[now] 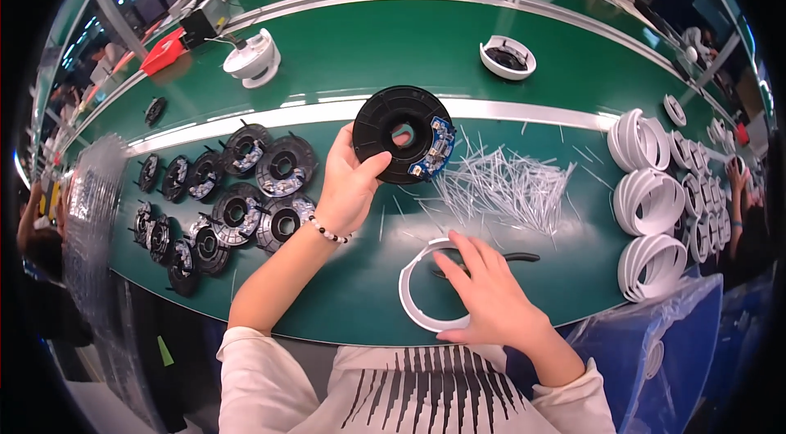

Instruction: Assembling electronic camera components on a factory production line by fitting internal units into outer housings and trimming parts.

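Left hand [348,180] grips the black disc [381,127] between thumb and fingers; right hand [495,291] spreads over the white ring [405,296], grip unclear. Both look light, stiff; hold rims, sparing the fragile circuit board [435,151] beyond the left thumb.

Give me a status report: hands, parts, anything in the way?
Left hand gripping black round plastic disc with blue circuit board, raised. Right hand on white plastic ring. Black-handled tool close by, partly hidden.

The disc [379,124] looks matt black plastic, the ring [407,296] smooth white plastic, the tabletop [368,303] glossy.
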Action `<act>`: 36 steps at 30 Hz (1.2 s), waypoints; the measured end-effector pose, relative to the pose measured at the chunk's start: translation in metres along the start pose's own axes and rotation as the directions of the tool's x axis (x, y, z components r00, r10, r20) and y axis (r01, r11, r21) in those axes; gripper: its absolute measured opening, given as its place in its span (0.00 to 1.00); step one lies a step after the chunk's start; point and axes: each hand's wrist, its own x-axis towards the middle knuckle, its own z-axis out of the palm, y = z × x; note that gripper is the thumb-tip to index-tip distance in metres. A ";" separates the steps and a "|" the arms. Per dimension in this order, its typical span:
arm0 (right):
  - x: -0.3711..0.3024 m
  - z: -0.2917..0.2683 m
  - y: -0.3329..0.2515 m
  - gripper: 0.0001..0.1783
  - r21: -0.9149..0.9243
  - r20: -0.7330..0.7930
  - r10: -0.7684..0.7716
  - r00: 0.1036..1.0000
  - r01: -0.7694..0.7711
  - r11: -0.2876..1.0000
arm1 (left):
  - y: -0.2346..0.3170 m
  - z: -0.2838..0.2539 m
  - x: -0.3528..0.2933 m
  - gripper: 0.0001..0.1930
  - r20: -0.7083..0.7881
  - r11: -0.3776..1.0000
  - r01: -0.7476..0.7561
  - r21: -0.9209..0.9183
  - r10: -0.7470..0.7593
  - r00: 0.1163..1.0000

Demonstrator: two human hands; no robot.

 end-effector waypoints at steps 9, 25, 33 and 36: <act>0.039 0.001 0.033 0.57 0.769 -0.621 0.426 0.658 0.409 0.491 | -0.038 0.016 -0.016 0.25 0.074 0.997 -0.054 -0.057 0.058 0.996; 0.059 -0.004 0.023 0.62 0.597 -0.528 0.035 0.848 0.342 0.725 | -0.013 0.001 -0.014 0.25 0.384 0.628 0.639 -0.444 -0.511 0.769; 0.055 -0.016 0.010 0.59 0.296 -0.533 -0.075 0.843 0.269 0.916 | -0.011 0.012 -0.019 0.22 0.260 0.669 0.584 -0.459 -0.528 0.809; 0.054 -0.017 0.008 0.58 0.208 -0.553 -0.106 0.826 0.261 0.943 | -0.020 0.002 -0.019 0.23 0.374 0.638 0.598 -0.486 -0.466 0.802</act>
